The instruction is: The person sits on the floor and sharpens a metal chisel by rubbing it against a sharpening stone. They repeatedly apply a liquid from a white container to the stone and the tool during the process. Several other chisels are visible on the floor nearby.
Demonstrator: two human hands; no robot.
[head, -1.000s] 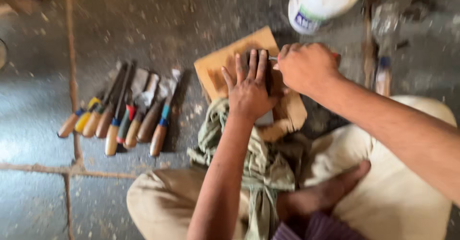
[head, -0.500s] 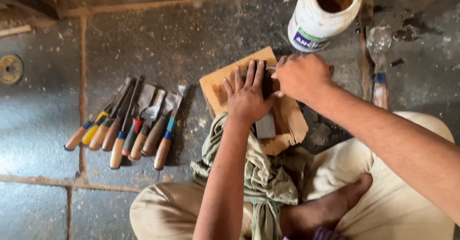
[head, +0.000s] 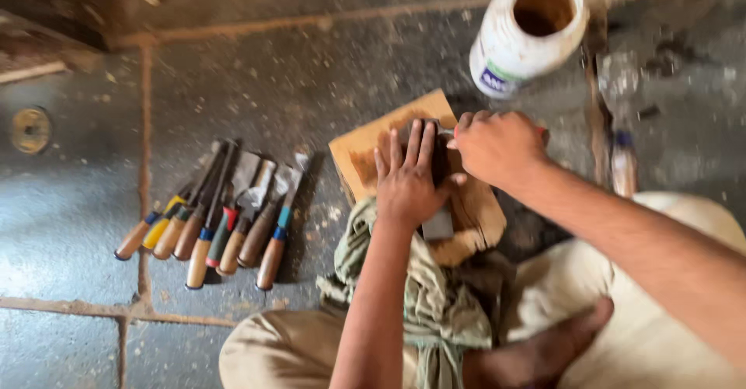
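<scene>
A flat wooden board (head: pixel 371 150) lies on the stone floor in front of my crossed legs. A dark grey sharpening stone (head: pixel 439 219) rests on it. My left hand (head: pixel 409 177) lies flat on the stone with its fingers spread. My right hand (head: pixel 498 146) is closed at the stone's far end, gripping a small tool; only a bit of metal shows by the fingertips. A green cloth (head: pixel 430 303) is draped over my lap under the board's near edge.
A row of several wooden-handled chisels (head: pixel 223 222) lies on the floor to the left. A white plastic jar (head: pixel 527 33), open at the top, stands beyond the board. A small bottle (head: pixel 622 163) and a stick lie at right. A round metal piece (head: pixel 29 129) sits far left.
The view has shifted, so everything sits lower in the picture. My right hand has moved slightly along the stone; my left hand stays pressed flat on it.
</scene>
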